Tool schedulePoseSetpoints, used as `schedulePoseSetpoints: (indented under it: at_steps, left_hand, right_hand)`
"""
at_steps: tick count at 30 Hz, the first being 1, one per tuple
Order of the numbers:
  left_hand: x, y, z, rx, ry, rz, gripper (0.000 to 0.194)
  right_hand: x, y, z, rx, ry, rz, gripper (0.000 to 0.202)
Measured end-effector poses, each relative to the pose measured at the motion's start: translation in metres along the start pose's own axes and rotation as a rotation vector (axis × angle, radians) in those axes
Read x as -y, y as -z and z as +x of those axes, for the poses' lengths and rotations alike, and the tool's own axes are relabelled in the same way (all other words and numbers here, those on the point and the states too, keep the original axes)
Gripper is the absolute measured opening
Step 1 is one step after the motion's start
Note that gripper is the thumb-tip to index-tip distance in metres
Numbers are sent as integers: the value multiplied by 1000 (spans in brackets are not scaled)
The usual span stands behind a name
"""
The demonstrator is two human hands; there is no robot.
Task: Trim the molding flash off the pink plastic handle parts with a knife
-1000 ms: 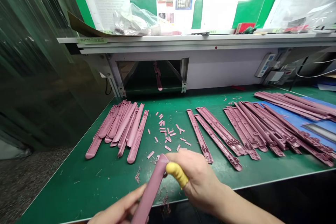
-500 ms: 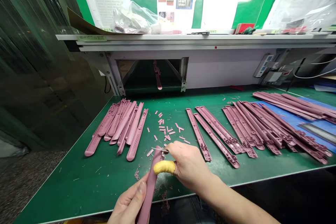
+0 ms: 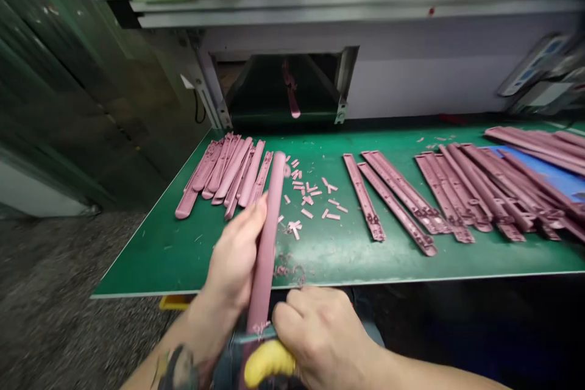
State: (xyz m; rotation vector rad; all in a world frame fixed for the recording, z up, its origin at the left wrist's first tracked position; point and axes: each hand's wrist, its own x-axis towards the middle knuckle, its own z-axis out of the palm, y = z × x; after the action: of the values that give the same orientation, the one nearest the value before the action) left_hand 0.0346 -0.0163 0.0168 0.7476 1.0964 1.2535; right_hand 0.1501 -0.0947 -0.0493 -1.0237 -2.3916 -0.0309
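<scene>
My left hand (image 3: 237,256) is closed round a long pink plastic strip (image 3: 274,195), which tilts up and away from me over the front edge of the table. Its smooth rounded side faces up. My right hand (image 3: 315,329), with a yellow finger cot (image 3: 269,362) on the thumb, is closed on a thin metal blade (image 3: 256,337). The blade lies across the strip near its lower end, and curled shavings (image 3: 260,326) gather at its edge. Most of the blade's grip is hidden in my fingers.
Pink strips lie in a pile (image 3: 223,170) at left and in rows (image 3: 452,195) at right, partly on a blue sheet (image 3: 555,170). Small pink offcuts (image 3: 308,195) litter the green table (image 3: 155,256). Behind is a chute opening (image 3: 269,85) under a shelf (image 3: 311,12).
The blade in my right hand has come down along the strip toward me. My left hand now holds the strip farther up, and the camera view has tipped downward.
</scene>
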Motion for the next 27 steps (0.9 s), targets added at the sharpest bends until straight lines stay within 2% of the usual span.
schedulePoseSetpoints:
  at_steps: [2, 4, 6, 9, 11, 14, 15, 17, 19, 21, 27]
  left_hand:
    - [-15, -1, 19, 16, -28, -54, 26]
    - [-26, 5, 33, 55, -59, -115, 31]
    - [-29, 16, 36, 98, -65, -157, 28]
    - [-17, 34, 26, 97, -17, -141, 28]
    - [-3, 42, 14, 72, 30, -102, 30]
    - [20, 40, -7, 73, 130, -37, 44]
    - [27, 37, -13, 21, 167, -21, 51]
    - [38, 31, -22, 15, 241, -41, 60]
    - [46, 26, -26, 46, 290, -109, 58]
    - [50, 24, -28, 70, 302, -194, 52]
    - [50, 17, -32, 40, 246, -301, 34]
  right_hand:
    - [17, -16, -19, 38, 119, 67, 35]
    - [15, -23, -33, 61, 133, 191, 45]
    - [-10, -17, -33, 81, -67, 249, 50]
    - [-64, 10, -16, 102, -504, 24, 55]
    - [-90, 30, -2, 151, -587, -47, 55]
    - [-97, 50, 13, 143, -513, 185, 41]
    - [-94, 53, 17, 88, -480, 258, 43]
    - [-88, 57, 26, -59, -428, 296, 54]
    - [-86, 58, 36, -164, -376, 231, 67]
    - [-88, 58, 45, -154, -336, 146, 71]
    - [-92, 51, 50, -18, -307, -107, 56]
